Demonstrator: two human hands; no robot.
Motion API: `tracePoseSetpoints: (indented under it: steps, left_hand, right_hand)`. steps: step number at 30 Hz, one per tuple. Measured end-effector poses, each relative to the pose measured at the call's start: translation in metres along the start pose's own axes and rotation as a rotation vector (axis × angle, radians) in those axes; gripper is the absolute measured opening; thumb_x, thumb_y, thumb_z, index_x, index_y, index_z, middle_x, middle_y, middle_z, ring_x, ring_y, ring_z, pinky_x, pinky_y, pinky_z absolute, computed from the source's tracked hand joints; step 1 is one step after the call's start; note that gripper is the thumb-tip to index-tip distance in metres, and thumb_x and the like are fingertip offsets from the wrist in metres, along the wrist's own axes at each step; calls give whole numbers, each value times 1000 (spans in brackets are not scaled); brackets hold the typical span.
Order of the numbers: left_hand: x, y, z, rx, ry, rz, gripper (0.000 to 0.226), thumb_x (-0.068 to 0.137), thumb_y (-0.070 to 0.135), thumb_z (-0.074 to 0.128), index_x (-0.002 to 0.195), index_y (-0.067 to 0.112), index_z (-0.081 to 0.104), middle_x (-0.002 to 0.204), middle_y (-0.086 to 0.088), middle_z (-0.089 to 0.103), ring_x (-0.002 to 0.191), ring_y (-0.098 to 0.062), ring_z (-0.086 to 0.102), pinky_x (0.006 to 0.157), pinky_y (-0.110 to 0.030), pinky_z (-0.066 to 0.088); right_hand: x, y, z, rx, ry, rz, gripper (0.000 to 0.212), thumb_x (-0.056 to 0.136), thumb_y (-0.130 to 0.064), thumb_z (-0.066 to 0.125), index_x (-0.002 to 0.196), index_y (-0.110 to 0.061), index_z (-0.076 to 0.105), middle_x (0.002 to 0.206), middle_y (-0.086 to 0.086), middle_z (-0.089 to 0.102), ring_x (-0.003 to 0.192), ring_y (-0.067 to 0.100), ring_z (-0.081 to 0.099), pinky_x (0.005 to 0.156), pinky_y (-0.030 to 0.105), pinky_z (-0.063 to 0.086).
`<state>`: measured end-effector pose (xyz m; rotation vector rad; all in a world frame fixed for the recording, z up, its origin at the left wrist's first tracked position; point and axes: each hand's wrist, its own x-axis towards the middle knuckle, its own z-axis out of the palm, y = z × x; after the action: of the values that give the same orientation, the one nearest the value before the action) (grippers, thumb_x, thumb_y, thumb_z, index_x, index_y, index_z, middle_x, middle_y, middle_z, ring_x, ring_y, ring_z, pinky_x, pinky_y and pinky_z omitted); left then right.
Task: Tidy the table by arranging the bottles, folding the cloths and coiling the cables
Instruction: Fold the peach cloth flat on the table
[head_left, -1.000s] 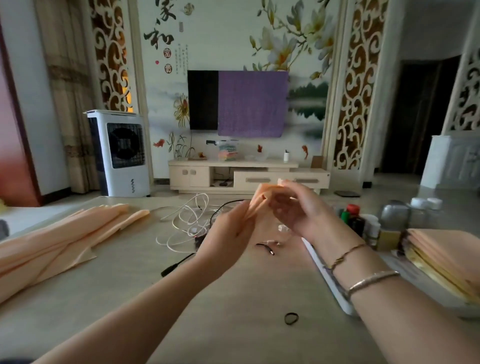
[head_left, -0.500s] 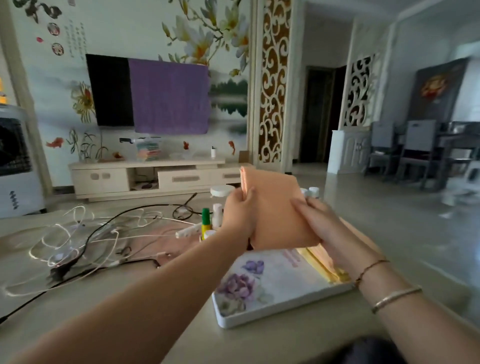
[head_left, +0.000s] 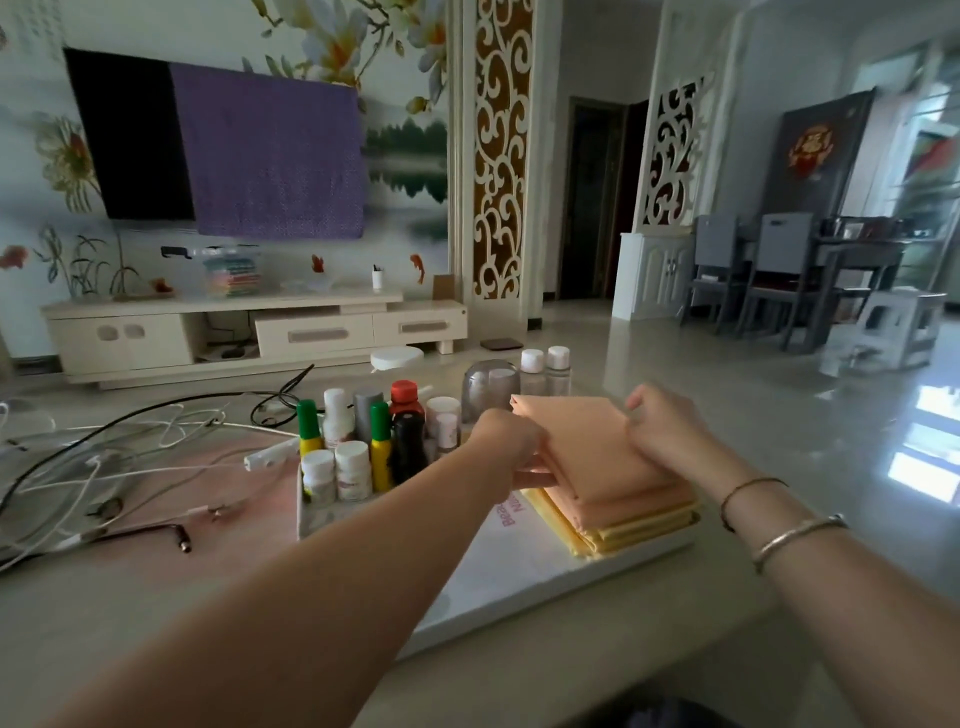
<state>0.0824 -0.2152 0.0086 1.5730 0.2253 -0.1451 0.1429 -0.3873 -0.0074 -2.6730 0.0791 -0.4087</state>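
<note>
Both hands are on a folded peach cloth right now. The left hand grips its left edge with the fingers curled under, and the right hand pinches the right side, fingers bent down onto the fabric. The cloth sits tilted on top of a stack of folded cloths, peach ones over yellow ones, and that stack rests on the right end of a white tray on the table.

The bottles are bunched together upright at the tray's left end: a couple with green caps, one dark with a red cap, some small white ones. A few more stand just behind the cloth, next to a clear plastic cup thing.

The cables are a loose tangle of black and white spread over the table's left side, well apart from the tray.
</note>
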Motion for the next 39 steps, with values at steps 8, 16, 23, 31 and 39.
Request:
tracePoseSetpoints:
  steps: [8, 16, 23, 31, 39]
  left_hand:
    - [6, -14, 5, -116, 62, -2, 24, 95, -2, 50, 117, 5, 56, 101, -14, 63, 82, -23, 65, 45, -30, 56]
    - [-26, -12, -48, 17, 59, -5, 12, 96, 8, 49, 102, 10, 60, 98, -8, 64, 92, -20, 63, 79, -38, 58]
    - [-90, -30, -161, -146, 149, 148, 15, 94, -2, 50, 99, 3, 64, 93, -13, 67, 82, -23, 65, 72, -35, 57]
    - [-190, -63, -351, -37, 636, 287, 23, 92, -7, 47, 86, 8, 63, 81, -9, 66, 70, -17, 62, 64, -26, 55]
    - [-276, -126, -523, 844, 1206, 94, 29, 87, 23, 60, 116, 20, 60, 122, -7, 57, 107, -28, 52, 86, -34, 42]
  right_hand:
    - [-24, -21, 19, -42, -186, -477, 49, 98, -46, 26, 144, -36, 37, 148, -7, 42, 128, 11, 43, 106, 33, 35]
    - [-48, -43, 9, -108, -150, -419, 47, 104, -39, 18, 150, -32, 28, 146, -2, 45, 122, 6, 50, 102, 29, 42]
    - [-111, -167, 8, 283, -133, -619, 42, 103, -35, 36, 145, -33, 37, 59, -12, 47, 36, -4, 45, 33, 10, 29]
    - [-202, -308, 80, 218, -390, -887, 44, 100, -36, 42, 144, -36, 38, 130, 0, 61, 108, 17, 62, 89, 31, 49]
    - [-273, -420, 154, 202, -535, -1082, 46, 100, -30, 43, 146, -29, 37, 139, 5, 52, 122, 19, 51, 87, 22, 36]
